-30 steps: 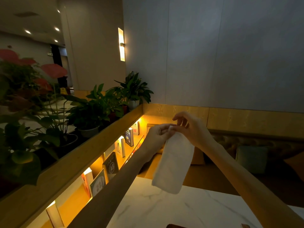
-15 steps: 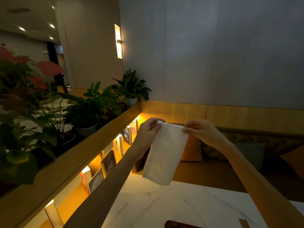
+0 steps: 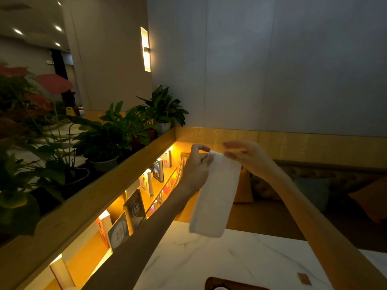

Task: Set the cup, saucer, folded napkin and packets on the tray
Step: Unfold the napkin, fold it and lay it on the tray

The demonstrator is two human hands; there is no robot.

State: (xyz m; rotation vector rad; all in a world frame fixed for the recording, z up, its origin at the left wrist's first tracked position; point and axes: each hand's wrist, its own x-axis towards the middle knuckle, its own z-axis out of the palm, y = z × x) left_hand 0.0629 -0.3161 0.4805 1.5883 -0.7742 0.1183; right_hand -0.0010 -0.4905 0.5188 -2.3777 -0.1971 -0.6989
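Note:
A white folded napkin hangs as a long strip in the air above the far edge of the marble table. My left hand pinches its top left corner. My right hand is blurred at the top right edge, fingers spread over the cloth; its grip is unclear. The dark brown tray shows only its far rim at the bottom edge of the view, with a sliver of something white inside. A small brown packet lies on the table right of the tray. Cup and saucer are out of view.
A lit wooden shelf with books runs along the table's left side, topped by a ledge with potted plants. Beyond the table's far edge is a bench seat with cushions against a grey wall.
My right hand has slid left along the napkin's top edge toward my left hand, and its fingers have spread. The napkin still hangs from my left hand.

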